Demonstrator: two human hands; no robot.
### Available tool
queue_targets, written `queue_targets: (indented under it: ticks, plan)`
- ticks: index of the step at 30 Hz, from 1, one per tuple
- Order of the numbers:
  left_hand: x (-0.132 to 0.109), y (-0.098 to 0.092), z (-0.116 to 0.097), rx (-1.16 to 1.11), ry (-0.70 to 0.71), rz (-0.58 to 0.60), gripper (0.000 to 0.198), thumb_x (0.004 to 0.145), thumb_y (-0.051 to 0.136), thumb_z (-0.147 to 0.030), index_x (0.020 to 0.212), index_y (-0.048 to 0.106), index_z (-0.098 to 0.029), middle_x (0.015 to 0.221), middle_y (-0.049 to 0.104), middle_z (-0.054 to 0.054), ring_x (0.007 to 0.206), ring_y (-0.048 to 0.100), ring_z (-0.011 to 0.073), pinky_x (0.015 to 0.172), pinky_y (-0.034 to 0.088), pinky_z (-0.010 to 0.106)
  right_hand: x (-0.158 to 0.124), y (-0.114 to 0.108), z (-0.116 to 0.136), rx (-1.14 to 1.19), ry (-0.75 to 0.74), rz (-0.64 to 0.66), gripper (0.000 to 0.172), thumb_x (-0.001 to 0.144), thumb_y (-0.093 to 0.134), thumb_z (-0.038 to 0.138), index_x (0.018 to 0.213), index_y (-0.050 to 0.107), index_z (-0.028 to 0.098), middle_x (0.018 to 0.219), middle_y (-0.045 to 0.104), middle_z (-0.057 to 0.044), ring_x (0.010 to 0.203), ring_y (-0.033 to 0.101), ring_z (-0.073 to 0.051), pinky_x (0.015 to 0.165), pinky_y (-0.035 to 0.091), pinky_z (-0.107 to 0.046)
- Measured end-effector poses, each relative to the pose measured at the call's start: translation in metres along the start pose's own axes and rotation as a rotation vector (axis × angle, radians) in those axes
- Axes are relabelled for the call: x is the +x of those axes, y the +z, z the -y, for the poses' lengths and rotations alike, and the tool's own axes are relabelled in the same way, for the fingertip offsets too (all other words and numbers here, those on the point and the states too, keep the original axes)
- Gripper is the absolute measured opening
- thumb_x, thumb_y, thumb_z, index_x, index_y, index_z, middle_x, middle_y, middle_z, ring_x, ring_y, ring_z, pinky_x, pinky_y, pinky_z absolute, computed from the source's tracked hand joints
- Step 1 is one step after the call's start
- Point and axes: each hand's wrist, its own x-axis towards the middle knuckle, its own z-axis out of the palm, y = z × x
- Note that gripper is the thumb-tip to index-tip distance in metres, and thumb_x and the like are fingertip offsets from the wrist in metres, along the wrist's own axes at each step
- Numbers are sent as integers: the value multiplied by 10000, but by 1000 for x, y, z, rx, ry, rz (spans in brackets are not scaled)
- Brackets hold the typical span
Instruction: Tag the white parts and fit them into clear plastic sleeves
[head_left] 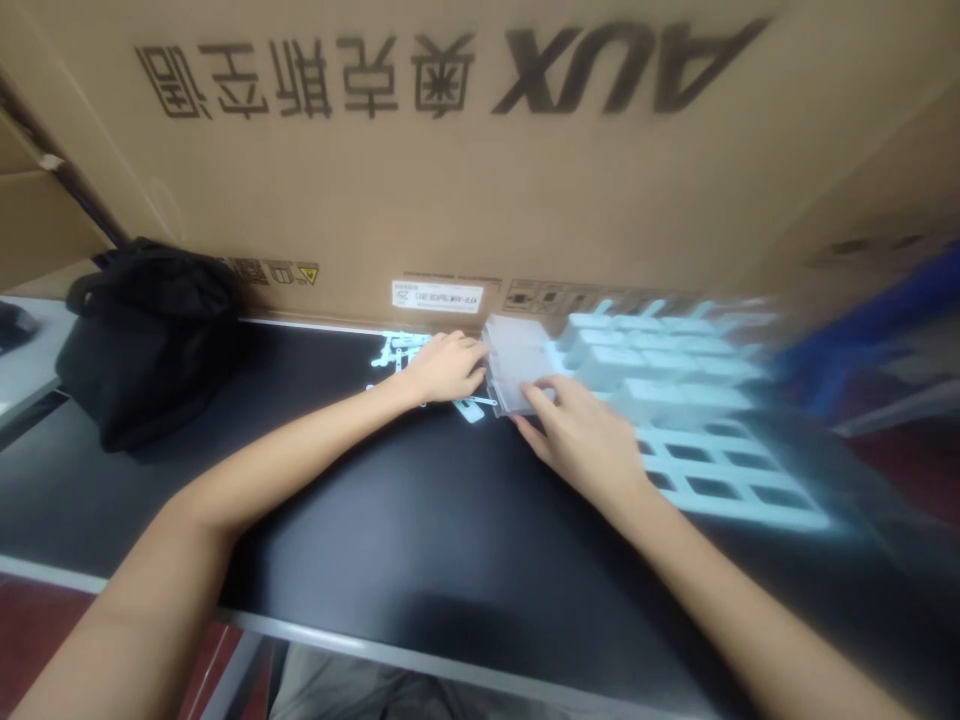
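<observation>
A stack of flat, translucent plastic pieces [517, 358] sits near the back of the black table. My right hand [581, 430] grips its near right corner between thumb and fingers. Against its left side rest the bent fingers of my left hand [450, 367]; what they hold, if anything, is hidden. Small light-blue plastic parts [397, 348] lie scattered beside and under my left hand, and a flat one [469, 410] lies just in front of it. To the right stand pale blue blocks [652, 360] in rows, behind a light-blue frame [731, 470] with rectangular openings.
A large cardboard box [337, 190] with upside-down printing rises behind the black table [390, 540]. On the left lies a black cloth bag [146, 340]. Something blue [847, 335], blurred, stands at the far right.
</observation>
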Motion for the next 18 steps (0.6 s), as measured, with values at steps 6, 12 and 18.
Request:
queue_targets:
  ticks: [6, 12, 18]
  plan:
    - [2, 6, 3, -16, 17, -24, 293, 1009, 450, -312, 1056, 700, -166, 1116, 766, 106, 1039, 682, 292, 907, 503, 429, 0, 0, 3, -8, 49, 51, 306, 1024, 513, 346, 1253, 630, 181, 1243, 652, -133, 986, 623, -228, 508, 287, -292]
    - [-1, 9, 2, 3, 43, -72, 328, 1013, 460, -359, 1020, 722, -161, 1086, 757, 113, 1023, 694, 290, 908, 507, 430, 0, -2, 6, 7, 120, 130, 410, 1016, 476, 404, 1345, 566, 176, 1238, 600, -163, 896, 609, -228, 492, 276, -282]
    - [-5, 11, 0, -24, 121, -75, 291, 988, 496, -320, 991, 755, -186, 1063, 766, 87, 982, 713, 267, 883, 522, 408, -3, -7, 2, -4, 190, 173, 301, 1008, 507, 432, 1082, 596, 154, 1073, 635, -143, 823, 609, -230, 522, 266, -295]
